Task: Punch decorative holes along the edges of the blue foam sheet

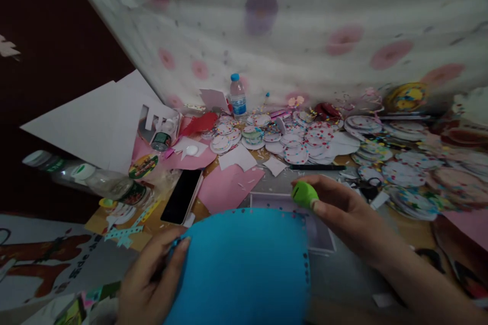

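Observation:
My left hand (154,277) pinches the left edge of a bright blue sheet of card (244,269), thumb on top. Small punched holes run along the card's far edge and down its right edge. Just beyond the far right corner, my right hand (337,208) grips a small lime-green craft punch (304,195) between thumb and fingers, apart from the card. Partly under the card lies a shallow, clear-rimmed tray (322,236); some of it is hidden.
Stacks of dotted paper discs (305,137) fill the table's back. A phone (182,196), pink paper (229,188) and plastic bottles (114,183) lie left. A water bottle (238,96) stands behind. Scissors (369,189) and a dark pen (318,167) lie beyond my right hand.

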Tool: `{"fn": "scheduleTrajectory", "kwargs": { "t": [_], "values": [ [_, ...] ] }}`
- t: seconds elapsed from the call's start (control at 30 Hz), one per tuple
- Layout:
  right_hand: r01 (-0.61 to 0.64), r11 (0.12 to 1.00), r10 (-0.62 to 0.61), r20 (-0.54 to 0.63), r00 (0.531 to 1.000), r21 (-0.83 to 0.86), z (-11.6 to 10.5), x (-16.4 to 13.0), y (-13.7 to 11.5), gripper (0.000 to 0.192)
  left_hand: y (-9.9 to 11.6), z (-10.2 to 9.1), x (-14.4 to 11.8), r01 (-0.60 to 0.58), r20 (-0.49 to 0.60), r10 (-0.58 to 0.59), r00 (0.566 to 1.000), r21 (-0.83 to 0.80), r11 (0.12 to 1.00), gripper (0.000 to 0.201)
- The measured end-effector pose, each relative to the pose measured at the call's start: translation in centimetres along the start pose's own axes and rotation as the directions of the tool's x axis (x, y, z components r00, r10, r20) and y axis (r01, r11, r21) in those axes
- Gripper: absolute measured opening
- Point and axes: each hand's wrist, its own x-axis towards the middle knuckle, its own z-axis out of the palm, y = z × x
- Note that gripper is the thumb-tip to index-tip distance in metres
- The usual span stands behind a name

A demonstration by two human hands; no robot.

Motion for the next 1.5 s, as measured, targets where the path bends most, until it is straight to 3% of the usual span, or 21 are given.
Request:
{"fn": "scheduleTrajectory", "kwargs": {
  "t": [0.13,0.3,0.43,0.7,1.03,1.3,1.5],
  "values": [
    [-0.040,0.995,0.045,0.060,0.997,-0.094,0.0,1.0,-0.9,0.032,1.2,2.1,-0.2,-0.041,0.023,0.043,0.999,-0.112,0.993,0.017],
    [-0.143,0.956,0.180,0.129,0.975,-0.257,0.0,1.7,-1.2,0.037,2.4,4.0,0.4,0.003,0.071,0.013,0.997,-0.216,0.976,0.016],
    [-0.202,0.909,0.255,0.103,0.962,-0.363,0.0,1.6,-1.3,0.044,2.2,4.6,1.1,0.101,0.147,-0.057,0.987,-0.306,0.947,0.022],
    [-0.238,0.851,0.277,0.016,0.961,-0.468,0.3,1.5,-2.2,0.047,1.3,5.2,2.1,0.258,0.242,-0.174,0.955,-0.375,0.890,0.030],
    [-0.167,0.809,0.220,0.028,0.975,-0.563,0.2,2.6,-1.7,0.048,1.1,5.5,2.4,0.320,0.311,-0.207,0.928,-0.377,0.869,0.028],
    [-0.193,0.817,0.308,0.128,0.943,-0.544,-0.3,3.1,-1.5,0.045,1.1,5.8,2.9,0.323,0.325,-0.201,0.924,-0.384,0.865,0.025],
    [-0.008,0.719,0.189,0.185,0.964,-0.695,-1.2,2.5,-1.9,0.040,0.8,6.1,2.9,0.325,0.365,-0.182,0.913,-0.381,0.865,0.024]
  ]
}}
